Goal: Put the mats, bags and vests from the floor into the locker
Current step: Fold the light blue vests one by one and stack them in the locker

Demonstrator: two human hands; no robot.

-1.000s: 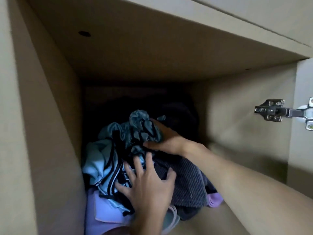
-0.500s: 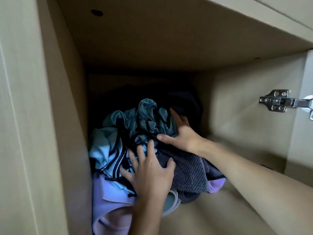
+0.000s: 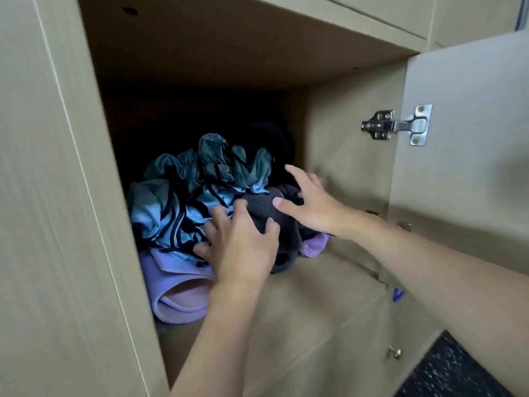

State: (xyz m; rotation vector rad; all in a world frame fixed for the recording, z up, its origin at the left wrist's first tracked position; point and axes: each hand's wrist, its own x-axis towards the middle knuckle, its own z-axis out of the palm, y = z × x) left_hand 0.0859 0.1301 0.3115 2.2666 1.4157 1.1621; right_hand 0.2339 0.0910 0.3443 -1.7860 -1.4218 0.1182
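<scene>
Inside the wooden locker (image 3: 340, 156), my left hand (image 3: 243, 249) and right hand (image 3: 313, 209) press with spread fingers on a soft pile: shiny crumpled blue bags (image 3: 171, 207), ribbed grey cloth (image 3: 264, 214), rolled purple mat (image 3: 177, 295) underneath.

The locker shelf (image 3: 315, 299) carries a rolled purple mat (image 3: 177, 293) against its left wall. A dark grey cloth (image 3: 282, 265) lies just beside it, and a smaller purple roll (image 3: 315, 245) sits at the right.
</scene>
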